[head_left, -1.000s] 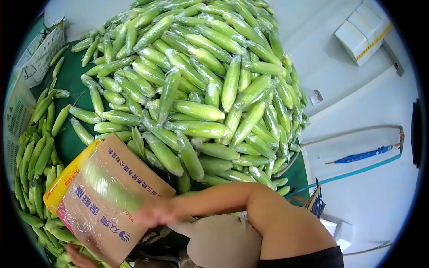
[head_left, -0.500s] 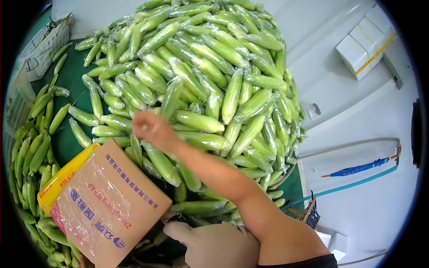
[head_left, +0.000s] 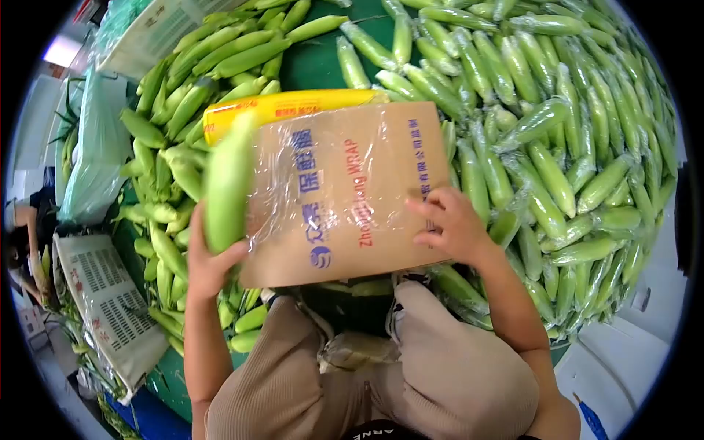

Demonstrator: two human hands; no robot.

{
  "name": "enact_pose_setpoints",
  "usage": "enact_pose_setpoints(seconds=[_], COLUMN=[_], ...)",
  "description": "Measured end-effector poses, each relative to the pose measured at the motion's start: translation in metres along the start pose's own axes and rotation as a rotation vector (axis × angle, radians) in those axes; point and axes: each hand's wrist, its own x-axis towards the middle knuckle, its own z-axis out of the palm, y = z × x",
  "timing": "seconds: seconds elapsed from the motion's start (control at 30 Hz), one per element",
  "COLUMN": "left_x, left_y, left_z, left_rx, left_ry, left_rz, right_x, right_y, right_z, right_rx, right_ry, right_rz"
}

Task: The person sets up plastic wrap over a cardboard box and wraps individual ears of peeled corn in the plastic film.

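The left hand (head_left: pixel 207 270) grips a light-green, tapered ear of corn (head_left: pixel 229 187) low down, thumb on one side and fingers on the other. The ear stands roughly upright over the left edge of a brown cardboard box (head_left: pixel 396 169) printed with blue characters and red lettering (its outline is blurred, so I cannot tell whether film covers it). The right hand (head_left: pixel 458 229) is spread, its fingers parted and slightly bent above the near right part of the box; whether the fingertips touch the cardboard, I cannot tell. Shiny, clear plastic film (head_left: pixel 330 194) lies across the top of the box, and a long yellow printed carton (head_left: pixel 293 108) sits along its far side.

To the left lies a heap of green husked corn ears (head_left: pixel 165 246); to the right spreads a large pile of film-wrapped green ears (head_left: pixel 546 176). Both lie on a dark green surface (head_left: pixel 312 62). A slotted white plastic crate (head_left: pixel 110 293) stands at the near left, beyond the left heap.
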Motion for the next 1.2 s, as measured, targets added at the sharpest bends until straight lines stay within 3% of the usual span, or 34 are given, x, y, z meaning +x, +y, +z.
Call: enact_pose_setpoints(seconds=[0.1, 0.13, 0.27, 0.37, 0.47, 0.57, 0.7, 0.77, 0.8, 0.83, 0.9, 0.97, 1.0, 1.1, 1.2], left_x=[0.030, 0.040, 0.055, 0.055, 0.060, 0.074, 0.083, 0.064, 0.046, 0.025, -0.006, -0.012, -0.012, 0.005, -0.003], left_y=[0.027, 0.028, 0.008, 0.010, 0.011, 0.015, 0.013, 0.008, -0.019, -0.045, -0.057, -0.063, -0.062, -0.070, -0.068], left_z=[0.055, 0.069, 0.080, 0.079, 0.079, 0.075, 0.063, 0.057, 0.046, 0.036, 0.017, -0.002, -0.006, -0.011, -0.002], left_rx=[0.885, 1.002, 1.051, 1.075, 1.138, 1.174, 1.217, 1.323, 1.240, 1.006, 0.847, 0.772, 0.800, 0.989, 0.563], left_ry=[-0.181, -0.243, -0.297, -0.320, -0.378, -0.450, -0.461, -0.116, 0.089, 0.308, 0.338, 0.099, 0.088, 0.199, 0.461], left_rz=[0.354, 0.444, 0.340, 0.333, 0.329, 0.351, 0.428, 0.669, 0.780, 0.761, 0.423, 0.202, 0.127, 0.318, 0.392], right_x=[0.027, 0.034, 0.044, 0.024, 0.053, 0.113, 0.136, 0.138, 0.144, 0.146, 0.138, 0.136, 0.138, 0.137, 0.130], right_y=[-0.006, -0.005, -0.001, 0.000, -0.033, -0.037, -0.067, -0.066, -0.063, -0.059, -0.050, -0.054, -0.054, -0.057, -0.061], right_z=[0.002, 0.006, 0.028, 0.053, 0.029, 0.044, 0.041, 0.039, 0.038, 0.042, 0.053, 0.045, 0.038, 0.028, 0.018], right_rx=[-0.050, -0.099, -0.172, 0.662, 0.544, 0.202, -0.139, -0.228, -0.122, -0.107, -0.086, -0.064, -0.062, -0.085, -0.105], right_ry=[0.028, 0.013, 0.035, 0.543, 0.524, 0.290, 0.163, 0.010, 0.017, 0.063, 0.163, 0.145, 0.143, 0.105, -0.001], right_rz=[-0.045, -0.112, -0.284, 0.142, 0.257, 0.059, -0.099, -0.100, -0.068, -0.085, -0.064, -0.051, -0.058, -0.021, -0.068])
